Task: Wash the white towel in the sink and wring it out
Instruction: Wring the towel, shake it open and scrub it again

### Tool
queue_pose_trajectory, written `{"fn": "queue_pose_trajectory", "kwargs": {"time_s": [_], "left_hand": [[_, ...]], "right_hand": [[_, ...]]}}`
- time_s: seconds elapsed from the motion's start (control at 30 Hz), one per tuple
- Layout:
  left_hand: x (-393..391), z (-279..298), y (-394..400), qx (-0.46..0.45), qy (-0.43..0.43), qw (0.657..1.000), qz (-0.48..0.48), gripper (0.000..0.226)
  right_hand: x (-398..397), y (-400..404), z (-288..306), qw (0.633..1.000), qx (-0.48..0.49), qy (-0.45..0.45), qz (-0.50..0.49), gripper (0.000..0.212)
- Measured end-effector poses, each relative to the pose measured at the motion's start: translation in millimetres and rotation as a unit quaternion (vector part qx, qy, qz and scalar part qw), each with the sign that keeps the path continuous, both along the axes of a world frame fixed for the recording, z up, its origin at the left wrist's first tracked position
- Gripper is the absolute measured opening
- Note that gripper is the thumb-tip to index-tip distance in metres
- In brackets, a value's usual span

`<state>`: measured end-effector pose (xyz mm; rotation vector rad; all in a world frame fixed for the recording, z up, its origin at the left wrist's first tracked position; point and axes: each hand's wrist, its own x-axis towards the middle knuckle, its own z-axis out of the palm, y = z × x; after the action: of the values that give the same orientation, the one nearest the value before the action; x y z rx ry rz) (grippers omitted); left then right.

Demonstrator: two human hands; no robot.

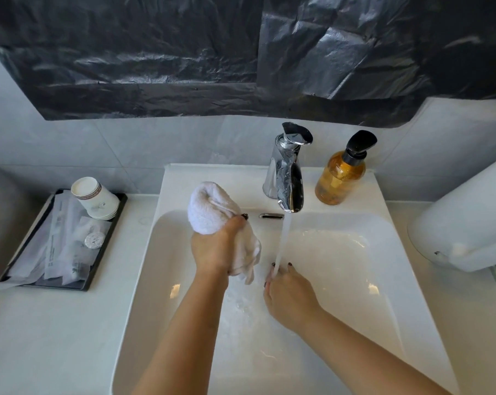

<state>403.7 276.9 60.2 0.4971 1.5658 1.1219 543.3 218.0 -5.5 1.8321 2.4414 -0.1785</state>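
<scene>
White bunched terry towel point(212, 212) clamped in my left hand point(214, 252); right hand point(288, 295), fingers loosely spread, tests the stream point(282, 246), and the towel's dangling tail may drip outside the white ceramic sink point(144, 266).

Your white towel point(212, 208) is bunched up into a soft lump. It is held up over the left side of the sink point(406, 280), with one round end poking up and a floppy end hanging down. The sink is white and wide, and water runs down into the middle of it.

1 towel point(209, 208), 1 tap point(288, 178), 2 hands point(212, 249)
</scene>
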Motion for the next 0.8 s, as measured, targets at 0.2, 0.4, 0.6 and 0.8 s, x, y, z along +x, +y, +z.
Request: {"fn": "queue_pose_trajectory", "kwargs": {"time_s": [0.2, 0.4, 0.6, 0.8], "left_hand": [[15.0, -2.1, -14.0, -0.010, -0.049, 0.997, -0.055, 0.050], [39.4, -0.1, -21.8, 0.027, -0.121, 0.984, -0.126, 0.050], [25.4, 3.3, -19.3, 0.124, -0.032, 0.978, -0.166, 0.049], [-8.2, 8.2, -16.4, 0.177, -0.211, 0.951, -0.141, 0.073]], "right_hand": [[19.3, 24.1, 30.7, 0.846, -0.103, 0.395, -0.344, 0.037], [1.9, 32.0, 41.9, 0.360, -0.284, 0.751, -0.475, 0.052], [3.4, 56.7, 42.8, 0.324, -0.264, 0.781, -0.464, 0.031], [6.6, 80.5, 47.0, 0.478, -0.128, 0.740, -0.455, 0.021]]}}
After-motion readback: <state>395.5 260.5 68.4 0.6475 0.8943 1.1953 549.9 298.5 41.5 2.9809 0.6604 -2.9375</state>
